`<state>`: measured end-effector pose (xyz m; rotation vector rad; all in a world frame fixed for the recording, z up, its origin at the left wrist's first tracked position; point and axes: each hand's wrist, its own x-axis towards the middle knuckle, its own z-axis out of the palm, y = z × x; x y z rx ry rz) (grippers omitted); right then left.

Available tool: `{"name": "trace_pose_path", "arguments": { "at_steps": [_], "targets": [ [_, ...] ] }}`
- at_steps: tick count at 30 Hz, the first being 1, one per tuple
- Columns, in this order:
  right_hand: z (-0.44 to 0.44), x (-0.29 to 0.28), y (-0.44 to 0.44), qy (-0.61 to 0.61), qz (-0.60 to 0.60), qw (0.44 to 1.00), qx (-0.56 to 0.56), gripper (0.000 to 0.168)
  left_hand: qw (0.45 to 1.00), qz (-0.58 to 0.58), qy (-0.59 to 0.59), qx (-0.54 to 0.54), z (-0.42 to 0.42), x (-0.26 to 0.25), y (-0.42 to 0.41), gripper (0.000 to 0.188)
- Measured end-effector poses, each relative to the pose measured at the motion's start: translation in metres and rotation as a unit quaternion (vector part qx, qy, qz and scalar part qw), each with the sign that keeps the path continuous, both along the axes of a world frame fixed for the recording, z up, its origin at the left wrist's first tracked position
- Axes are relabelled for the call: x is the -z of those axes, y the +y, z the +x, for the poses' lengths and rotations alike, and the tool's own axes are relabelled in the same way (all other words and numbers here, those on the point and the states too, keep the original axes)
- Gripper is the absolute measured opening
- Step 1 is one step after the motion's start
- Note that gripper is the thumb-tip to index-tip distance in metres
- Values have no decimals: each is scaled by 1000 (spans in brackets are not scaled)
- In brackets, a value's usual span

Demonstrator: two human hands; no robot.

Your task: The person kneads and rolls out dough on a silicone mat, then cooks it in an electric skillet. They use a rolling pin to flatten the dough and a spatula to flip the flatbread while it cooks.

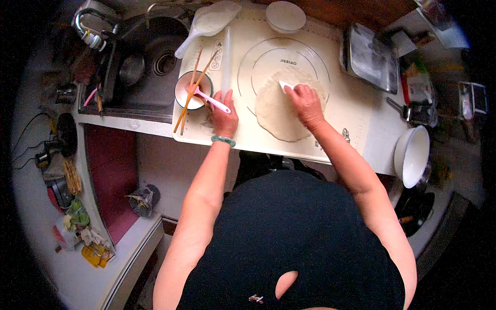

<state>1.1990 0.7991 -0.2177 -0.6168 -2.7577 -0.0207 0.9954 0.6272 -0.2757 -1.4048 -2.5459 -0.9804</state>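
My right hand (308, 104) is over a flat, rolled-out round of dough (286, 120) and pinches a small white tool (285, 85), perhaps a scraper, whose tip points left across the dough. Beneath the dough lies a cream pastry mat (248, 131) printed with circles. My left hand (224, 118), with a green bangle at its wrist, is at the near end of a translucent rolling pin (227, 58); its grip is unclear. Just left of it stands a bowl (182, 95) with white contents. Chopsticks (192, 95) and a pink-handled utensil (215, 101) lie across the bowl, the handle overlapping my left hand.
A scoop of flour (213, 19) and a white bowl (286, 17) stand at the back. The sink (128, 100) is on the left. To the right are a metal tray (374, 62) and a tilted white basin (412, 155) by the counter's edge.
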Motion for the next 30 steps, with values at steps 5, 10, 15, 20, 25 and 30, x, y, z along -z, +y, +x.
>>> {"name": "trace_pose_path", "arguments": {
  "at_steps": [5, 10, 15, 20, 25, 30],
  "targets": [
    [13, 19, -18, -74, -21, 997, -17, 41, 1000, -10, 19, -5, 1, 5, 0, 31],
    [34, 7, -23, -87, -16, 995, -46, 41, 1000, -7, 12, -1, 3, -2, 2, 30],
    [53, -18, -22, -55, -100, 993, -23, 36, 1000, -6, -8, 3, 1, -2, 1, 31],
    [11, -41, 42, 59, -182, 978, 86, 27, 1000, -5, -11, -4, 0, 5, -1, 32],
    [-51, -18, 114, 37, -66, 991, 108, 20, 1000, -10, 0, -12, 0, 7, -1, 32],
    [-91, 21, 124, -39, -36, 989, 140, 14, 1000, -6, -14, -22, 1, 4, -1, 32]
  ]
}}
